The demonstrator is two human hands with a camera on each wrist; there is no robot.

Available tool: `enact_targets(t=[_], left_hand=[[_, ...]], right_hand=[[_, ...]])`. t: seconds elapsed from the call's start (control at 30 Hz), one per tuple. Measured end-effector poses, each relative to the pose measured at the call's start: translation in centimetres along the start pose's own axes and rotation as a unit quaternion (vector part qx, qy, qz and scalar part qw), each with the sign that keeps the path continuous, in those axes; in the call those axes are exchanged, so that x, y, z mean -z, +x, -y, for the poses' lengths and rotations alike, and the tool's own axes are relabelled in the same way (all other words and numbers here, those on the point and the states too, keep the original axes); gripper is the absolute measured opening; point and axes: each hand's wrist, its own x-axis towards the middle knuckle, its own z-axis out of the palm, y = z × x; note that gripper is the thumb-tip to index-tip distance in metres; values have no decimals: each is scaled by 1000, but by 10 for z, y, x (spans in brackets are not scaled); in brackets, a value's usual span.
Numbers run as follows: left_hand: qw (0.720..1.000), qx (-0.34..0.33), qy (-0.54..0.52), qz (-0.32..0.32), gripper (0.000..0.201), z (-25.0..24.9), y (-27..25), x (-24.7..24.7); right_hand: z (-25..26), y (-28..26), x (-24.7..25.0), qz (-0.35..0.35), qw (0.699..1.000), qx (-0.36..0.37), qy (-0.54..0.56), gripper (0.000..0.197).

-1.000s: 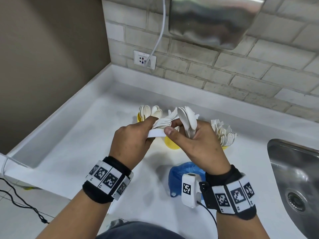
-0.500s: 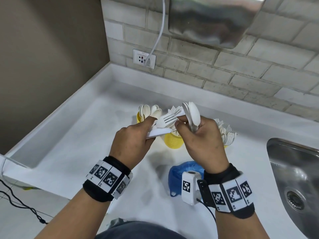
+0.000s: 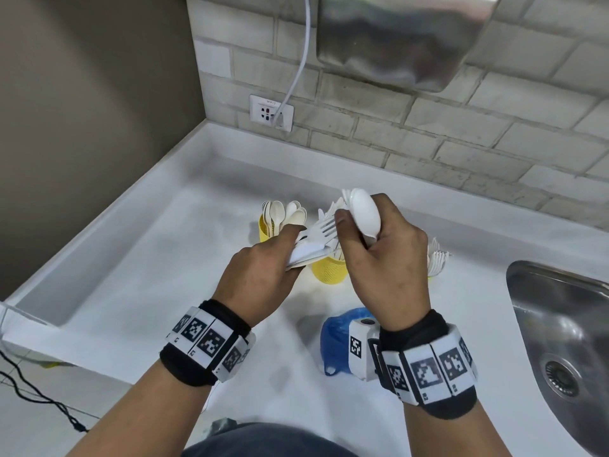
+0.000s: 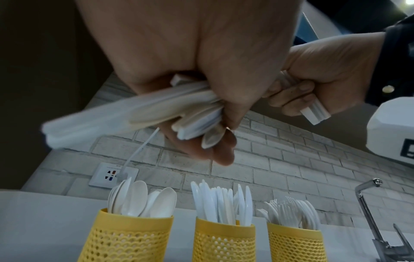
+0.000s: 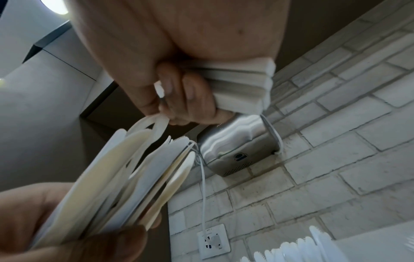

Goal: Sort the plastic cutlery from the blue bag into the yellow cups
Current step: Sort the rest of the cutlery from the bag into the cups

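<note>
Head view is showing both hands raised above the white counter (image 3: 164,258), each gripping white plastic cutlery. The left hand (image 3: 260,275) is curling its fingers round a mixed bundle (image 4: 139,113) of handles and blades, with a fork (image 3: 321,229) projecting toward the right hand (image 3: 385,268). The right hand is clamping a set of spoons (image 3: 364,211), bowls pointing up, with the handle ends (image 5: 241,85) sticking out below its curled fingers. Three yellow perforated cups are standing in a row on the counter behind the hands: the left cup (image 4: 126,237) is holding spoons (image 4: 139,200), the middle cup (image 4: 224,241) is holding knives (image 4: 221,203), and the right cup (image 4: 295,244) is holding forks (image 4: 291,212). In the head view the hands are covering most of the middle cup and nearly all of the right cup. The blue bag (image 3: 336,341) is lying crumpled on the counter near the person, partly hidden behind the right wrist unit (image 3: 361,347); its contents cannot be made out. The exact count of pieces in either hand cannot be determined, since motion blur is softening the bundle in both wrist views. A steel sink (image 3: 560,341) is sitting at the right edge, cut off by the frame, with a tap (image 4: 371,203) beside it. A wall socket (image 3: 271,112) with a white cable (image 3: 301,61) and a steel dryer housing (image 3: 395,37) are mounted on the brick wall.
</note>
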Motion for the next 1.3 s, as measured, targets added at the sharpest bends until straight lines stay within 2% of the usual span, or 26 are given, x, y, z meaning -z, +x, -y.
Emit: enact_targets(t=[0.07, 0.13, 0.27, 0.43, 0.53, 0.6, 0.7, 0.77, 0.83, 0.93, 1.07, 1.2, 1.3], left_hand=[[998, 16, -43, 37, 44, 2, -1, 0], [990, 31, -124, 67, 26, 3, -3, -1], [976, 24, -200, 79, 29, -2, -2, 1], [971, 35, -221, 80, 22, -1, -2, 4], [967, 52, -239, 76, 21, -1, -4, 5], [959, 65, -266, 72, 21, -2, -4, 7], [940, 93, -320, 70, 12, -3, -4, 8], [930, 100, -346, 70, 6, -3, -5, 10], [921, 107, -367, 68, 6, -4, -4, 11], [913, 119, -384, 63, 10, -3, -4, 12], [900, 124, -414, 54, 18, -3, -5, 12], [885, 112, -450, 52, 28, -8, -6, 15], [887, 114, -444, 48, 35, -10, -5, 16]], right_hand=[[2, 3, 1, 16, 999, -25, 26, 22], [3, 6, 3, 23, 993, -69, 98, 23], [-1, 9, 4, -6, 972, -138, 192, 24], [3, 7, 7, -52, 969, -145, 192, 23], [-1, 11, 11, -78, 963, -141, 215, 32], [-4, 14, 15, -41, 958, -135, 251, 41], [-7, 15, 21, 66, 958, -128, 247, 29], [-8, 15, 19, 85, 949, -145, 268, 31], [-6, 15, 17, 56, 926, -177, 329, 31], [0, 20, 17, -15, 868, -227, 441, 34], [-4, 25, 22, -86, 812, -254, 519, 38], [-8, 24, 25, -48, 758, -281, 586, 44], [-4, 22, 23, -43, 732, -293, 613, 50]])
